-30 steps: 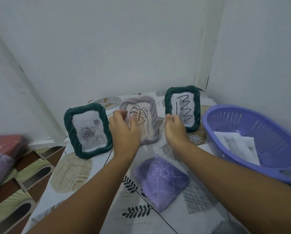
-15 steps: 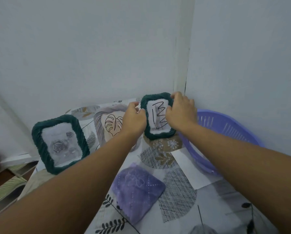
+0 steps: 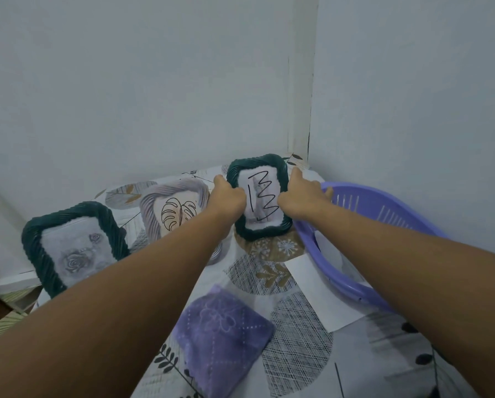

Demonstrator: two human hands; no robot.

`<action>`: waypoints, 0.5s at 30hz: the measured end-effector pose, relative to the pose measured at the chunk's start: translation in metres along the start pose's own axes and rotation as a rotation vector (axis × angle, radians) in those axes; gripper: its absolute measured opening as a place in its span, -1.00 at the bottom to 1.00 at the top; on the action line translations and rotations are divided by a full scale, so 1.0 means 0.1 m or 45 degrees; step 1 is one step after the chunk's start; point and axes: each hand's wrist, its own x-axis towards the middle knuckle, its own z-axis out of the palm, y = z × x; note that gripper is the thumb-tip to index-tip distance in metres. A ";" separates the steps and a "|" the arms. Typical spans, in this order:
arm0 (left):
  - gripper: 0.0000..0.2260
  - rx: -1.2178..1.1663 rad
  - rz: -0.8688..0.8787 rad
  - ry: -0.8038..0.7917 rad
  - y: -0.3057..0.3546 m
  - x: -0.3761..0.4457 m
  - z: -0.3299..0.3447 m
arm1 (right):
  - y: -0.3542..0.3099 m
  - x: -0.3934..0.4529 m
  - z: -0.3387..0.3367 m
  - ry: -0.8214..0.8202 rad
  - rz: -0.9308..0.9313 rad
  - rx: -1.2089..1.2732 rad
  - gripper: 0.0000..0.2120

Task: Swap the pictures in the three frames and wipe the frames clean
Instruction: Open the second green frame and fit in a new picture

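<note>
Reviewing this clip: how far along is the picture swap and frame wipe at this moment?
Nothing looks finished. In hand: the left hand and right hand grip the sides of the dark green zigzag frame, which stands on the table. Left: the rose frame and leaf frame stand untouched with pictures inside, the purple cloth lies folded, and loose paper sits in the purple basket.

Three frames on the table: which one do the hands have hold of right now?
The zigzag frame, dark green, rightmost beside the basket. The left hand and right hand grip its sides; the rose frame and leaf frame stand untouched.
</note>
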 end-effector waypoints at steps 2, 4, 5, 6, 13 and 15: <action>-0.64 0.012 -0.019 -0.014 -0.01 0.07 0.04 | 0.02 0.04 0.01 0.000 -0.008 -0.016 -0.34; -0.70 0.024 -0.038 -0.021 -0.01 0.12 0.08 | 0.04 0.09 0.02 0.013 -0.026 -0.035 -0.42; -0.70 0.025 -0.046 -0.024 0.00 0.14 0.09 | 0.04 0.10 0.02 0.012 -0.033 -0.043 -0.46; -0.70 0.029 -0.053 -0.028 0.00 0.15 0.10 | 0.05 0.11 0.03 0.005 -0.037 -0.045 -0.50; -0.64 -0.007 -0.011 -0.004 -0.01 0.18 0.07 | 0.10 0.16 0.07 0.147 -0.093 0.072 -0.72; -0.60 -0.083 0.046 0.026 0.05 0.14 0.03 | 0.07 0.14 0.04 0.248 -0.122 0.159 -0.67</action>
